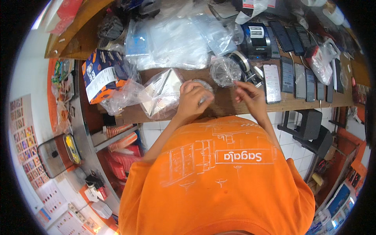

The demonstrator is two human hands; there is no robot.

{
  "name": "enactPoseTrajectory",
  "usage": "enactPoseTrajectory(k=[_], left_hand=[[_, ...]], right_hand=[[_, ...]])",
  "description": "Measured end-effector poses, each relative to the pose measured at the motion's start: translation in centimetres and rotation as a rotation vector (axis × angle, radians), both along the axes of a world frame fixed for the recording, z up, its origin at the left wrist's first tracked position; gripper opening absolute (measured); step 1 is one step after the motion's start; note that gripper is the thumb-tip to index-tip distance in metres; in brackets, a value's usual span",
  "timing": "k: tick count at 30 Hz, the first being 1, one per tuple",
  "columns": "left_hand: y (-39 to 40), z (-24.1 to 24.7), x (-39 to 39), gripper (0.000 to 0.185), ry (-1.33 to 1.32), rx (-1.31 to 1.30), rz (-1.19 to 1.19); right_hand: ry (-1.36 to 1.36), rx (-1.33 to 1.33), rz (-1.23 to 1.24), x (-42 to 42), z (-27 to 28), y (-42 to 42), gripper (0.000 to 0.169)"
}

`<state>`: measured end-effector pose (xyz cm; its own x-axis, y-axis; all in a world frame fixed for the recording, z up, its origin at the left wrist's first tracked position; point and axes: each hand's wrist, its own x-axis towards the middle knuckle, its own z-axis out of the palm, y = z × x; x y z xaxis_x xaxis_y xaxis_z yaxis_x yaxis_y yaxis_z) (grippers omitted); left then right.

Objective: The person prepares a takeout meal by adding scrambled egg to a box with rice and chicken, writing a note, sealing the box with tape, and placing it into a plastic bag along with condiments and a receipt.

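My left hand (194,97) curls over a clear round plastic piece (204,85) near the table's front edge and partly hides it. Close by on the left lies a cream paper box (166,85) inside a clear plastic bag. My right hand (249,95) is raised with its fingertips drawn together, at the lower edge of a round, clear plastic-wrapped item (225,72). Whether those fingertips pinch the plastic cannot be made out. A tape roll on a dispenser (242,63) is just behind that item.
Several phones (272,83) lie to the right, some with cables. A black label printer (256,42) stands behind them. Flat clear plastic bags (173,41) cover the back of the wooden table (223,104). A printed dark-blue and orange box (101,75) is at left; a black stool (305,124) is below right.
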<state>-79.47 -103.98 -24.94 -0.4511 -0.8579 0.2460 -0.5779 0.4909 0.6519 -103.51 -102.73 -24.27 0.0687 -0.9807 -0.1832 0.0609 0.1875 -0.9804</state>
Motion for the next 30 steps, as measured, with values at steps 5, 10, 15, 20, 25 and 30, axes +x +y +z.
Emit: enactPoseTrajectory(k=[5,10,15,20,25,30], left_hand=[[-1.3,0.8,1.5,0.018,0.262,0.338,-0.017],[-2.8,2.8,3.1,0.03,0.186,0.532,-0.167],[-3.0,2.5,3.1,0.028,0.458,0.778,0.017],[-4.1,2.9,2.0,0.013,0.644,0.839,0.159],[-5.1,3.2,1.8,0.017,0.508,0.88,0.136],[-4.6,4.5,0.7,0.017,0.084,0.554,0.221]], right_hand=[[-0.058,0.028,0.086,2.5,0.0,0.7,0.011],[-0.109,0.073,0.196,3.9,0.4,-0.5,0.012],[-0.135,0.092,0.314,4.4,0.9,-1.0,0.012],[0.233,-0.247,0.266,5.4,1.1,-1.2,0.011],[0.599,-0.729,0.097,5.5,2.2,-1.7,0.014],[0.688,-0.79,0.109,6.2,3.3,-2.3,0.015]])
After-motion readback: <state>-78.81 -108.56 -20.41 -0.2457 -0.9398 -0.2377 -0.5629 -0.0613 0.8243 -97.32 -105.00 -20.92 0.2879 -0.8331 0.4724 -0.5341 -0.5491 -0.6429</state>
